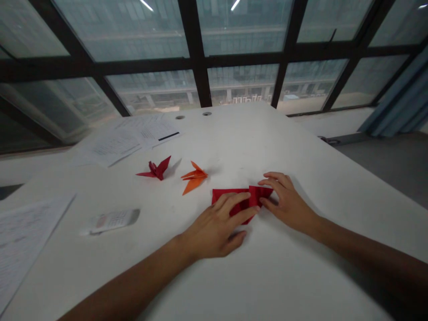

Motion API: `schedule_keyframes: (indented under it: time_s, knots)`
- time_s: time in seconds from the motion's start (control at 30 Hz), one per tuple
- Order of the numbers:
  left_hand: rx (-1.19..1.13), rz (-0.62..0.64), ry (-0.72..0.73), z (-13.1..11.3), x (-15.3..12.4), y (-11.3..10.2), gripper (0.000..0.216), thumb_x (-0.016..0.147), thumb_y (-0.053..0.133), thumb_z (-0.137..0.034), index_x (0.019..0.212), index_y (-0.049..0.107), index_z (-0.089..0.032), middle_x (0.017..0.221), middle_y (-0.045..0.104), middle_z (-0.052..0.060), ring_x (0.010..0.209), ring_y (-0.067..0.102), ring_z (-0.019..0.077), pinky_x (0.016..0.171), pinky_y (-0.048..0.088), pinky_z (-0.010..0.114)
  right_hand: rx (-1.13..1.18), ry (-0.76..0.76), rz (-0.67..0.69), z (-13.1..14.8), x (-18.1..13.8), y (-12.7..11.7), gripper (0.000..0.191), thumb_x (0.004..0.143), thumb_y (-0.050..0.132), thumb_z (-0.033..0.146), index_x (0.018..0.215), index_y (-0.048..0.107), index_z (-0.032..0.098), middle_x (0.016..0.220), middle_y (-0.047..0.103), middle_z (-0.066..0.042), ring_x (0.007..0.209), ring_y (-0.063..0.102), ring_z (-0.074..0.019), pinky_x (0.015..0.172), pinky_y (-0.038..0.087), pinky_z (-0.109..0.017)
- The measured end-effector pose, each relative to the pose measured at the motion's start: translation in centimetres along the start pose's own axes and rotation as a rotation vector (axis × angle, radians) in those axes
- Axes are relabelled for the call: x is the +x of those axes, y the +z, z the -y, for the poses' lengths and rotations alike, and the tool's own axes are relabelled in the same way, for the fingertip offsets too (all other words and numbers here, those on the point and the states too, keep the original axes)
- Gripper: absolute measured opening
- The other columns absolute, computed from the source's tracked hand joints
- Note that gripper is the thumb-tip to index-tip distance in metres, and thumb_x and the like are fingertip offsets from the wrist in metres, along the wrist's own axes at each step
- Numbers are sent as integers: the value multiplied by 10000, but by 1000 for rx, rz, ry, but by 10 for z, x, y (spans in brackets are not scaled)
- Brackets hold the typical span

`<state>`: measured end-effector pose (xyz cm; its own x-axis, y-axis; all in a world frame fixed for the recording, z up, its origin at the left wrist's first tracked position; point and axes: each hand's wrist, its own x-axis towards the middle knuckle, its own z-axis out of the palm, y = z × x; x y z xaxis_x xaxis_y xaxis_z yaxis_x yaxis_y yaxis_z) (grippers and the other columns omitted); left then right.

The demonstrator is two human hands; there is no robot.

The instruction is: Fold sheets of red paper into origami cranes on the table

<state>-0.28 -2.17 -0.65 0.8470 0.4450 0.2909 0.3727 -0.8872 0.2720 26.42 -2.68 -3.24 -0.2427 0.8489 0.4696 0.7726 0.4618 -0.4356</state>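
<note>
A folded sheet of red origami paper [236, 207] lies on the white table in front of me, with an upright-looking flap near its right end. My left hand [219, 225] rests over the paper, fingers stretched out and pressing it down; part of the sheet is hidden below them. At the right corner, my right hand [284, 200] has its thumb and fingers around the pointed tip of the paper. Beyond my left hand stand an orange folded paper crane [195, 177] and, farther left, a dark red one [158, 169].
A white object that looks like a correction tape or eraser [115, 220] lies on the left of the table [247, 142]. Printed sheets [130, 138] spread at the back left, and another sheet [25, 240] at the left edge. Windows and a blue curtain [397, 102] stand beyond.
</note>
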Motion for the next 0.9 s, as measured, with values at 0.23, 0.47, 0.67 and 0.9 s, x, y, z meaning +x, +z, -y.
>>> schedule_keyframes:
  time_s: [0.23, 0.47, 0.67, 0.9]
  knots:
    - [-72, 102, 11, 0, 6, -2, 437, 975, 586, -339, 1394, 595, -215, 1421, 623, 74, 1308, 514, 289, 1146, 435, 462, -111, -187, 131, 9, -2, -3, 257, 970, 596, 166, 1179, 709, 264, 1322, 675, -74, 1244, 548, -306, 1048, 434, -532]
    - [-35, 27, -126, -2, 7, 0, 293, 966, 608, -344, 1217, 644, -198, 1186, 689, 107, 1107, 602, 280, 987, 508, 450, 45, -322, 219, 11, -1, -2, 244, 974, 601, 187, 1173, 729, 249, 1214, 755, -66, 1093, 654, -257, 965, 518, -482]
    - [0, -63, -192, 1, 4, 6, 263, 973, 585, -274, 1222, 617, -195, 1141, 698, 109, 1060, 618, 278, 961, 531, 448, 178, -328, 179, 16, -3, -6, 471, 966, 550, 132, 1407, 566, 296, 1328, 702, -70, 1205, 641, -259, 1046, 530, -499]
    - [-185, -347, -300, 3, 0, 3, 311, 997, 456, -137, 1235, 647, -197, 972, 697, 68, 837, 636, 179, 776, 523, 311, 377, 175, -185, 1, 0, -3, 434, 985, 607, 323, 1404, 500, 286, 1395, 624, -114, 1198, 652, -270, 1006, 549, -486]
